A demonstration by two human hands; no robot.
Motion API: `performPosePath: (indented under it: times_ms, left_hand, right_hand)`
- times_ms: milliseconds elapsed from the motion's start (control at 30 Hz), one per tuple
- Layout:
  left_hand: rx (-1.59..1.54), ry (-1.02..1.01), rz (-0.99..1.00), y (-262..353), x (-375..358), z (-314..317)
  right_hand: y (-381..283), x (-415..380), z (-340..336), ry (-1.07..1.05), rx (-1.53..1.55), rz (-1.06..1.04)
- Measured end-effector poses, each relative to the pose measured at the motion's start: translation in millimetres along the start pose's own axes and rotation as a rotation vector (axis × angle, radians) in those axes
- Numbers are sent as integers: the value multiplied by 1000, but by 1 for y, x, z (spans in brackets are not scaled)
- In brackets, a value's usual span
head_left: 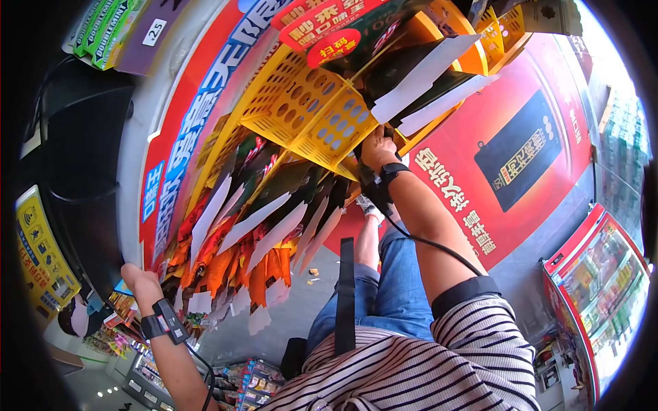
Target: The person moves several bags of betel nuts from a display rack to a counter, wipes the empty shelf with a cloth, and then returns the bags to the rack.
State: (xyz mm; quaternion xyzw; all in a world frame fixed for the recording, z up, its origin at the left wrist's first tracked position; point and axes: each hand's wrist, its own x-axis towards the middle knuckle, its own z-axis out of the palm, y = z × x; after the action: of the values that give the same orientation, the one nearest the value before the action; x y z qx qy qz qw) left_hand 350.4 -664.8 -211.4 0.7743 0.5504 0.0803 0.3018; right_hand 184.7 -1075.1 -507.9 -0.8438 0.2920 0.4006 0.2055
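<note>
My right hand [379, 148] is at the lower edge of a yellow plastic basket [336, 122]. Its fingers look curled in, and what they hold is hidden. Dark packets with white edges [426, 82] stick out of the basket just above it. To the left, my left hand [141, 282] is by the edge of the counter front [131, 226], its fingers mostly out of sight. Between the hands, a lower row of dark and orange packets [264, 264] hangs with pale edges fanned out. Both wrists wear black straps.
A red poster panel [500, 157] covers the side on the right. Chewing gum boxes [103, 34] sit at the upper left, beside a price tag. A glass-front fridge [603, 294] stands at the far right. Small scraps [312, 275] lie on the grey floor.
</note>
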Motion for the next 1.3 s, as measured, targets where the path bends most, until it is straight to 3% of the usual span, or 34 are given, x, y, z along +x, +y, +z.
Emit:
performPosePath:
  times_ms: [100, 200, 233, 367, 467, 700, 800, 900, 1000, 1033, 1233, 1300]
  left_hand:
    - [7, 2, 5, 0, -3, -1]
    - [12, -1, 11, 1, -5, -1]
    - [15, -2, 11, 1, -5, -1]
    - [25, 2, 17, 1, -7, 0]
    - [34, 10, 19, 4, -11, -1]
    - [39, 22, 5, 6, -16, 1]
    - [33, 15, 32, 4, -12, 0]
    - [29, 4, 45, 3, -11, -1]
    - [30, 1, 57, 3, -10, -4]
    - [25, 2, 58, 3, -9, -4]
    - [24, -13, 61, 1, -5, -5]
    - [24, -17, 66, 1, -3, -3]
  right_hand:
    - [-5, 14, 27, 125, 96, 122]
    - [-7, 4, 29, 264, 101, 74]
    - [-8, 1, 31, 399, 32, 56]
    - [-1, -4, 14, 122, 120, 15]
    - [0, -3, 1, 57, 124, 14]
    - [14, -1, 9, 101, 43, -173]
    - [11, 6, 11, 69, 210, -57]
    - [-9, 2, 6, 119, 478, 229]
    - [-12, 10, 12, 184, 630, 378]
    - [-13, 14, 9, 73, 645, 456]
    - [-12, 9, 13, 190, 947, 682]
    - [-5, 42, 52, 139, 876, 640]
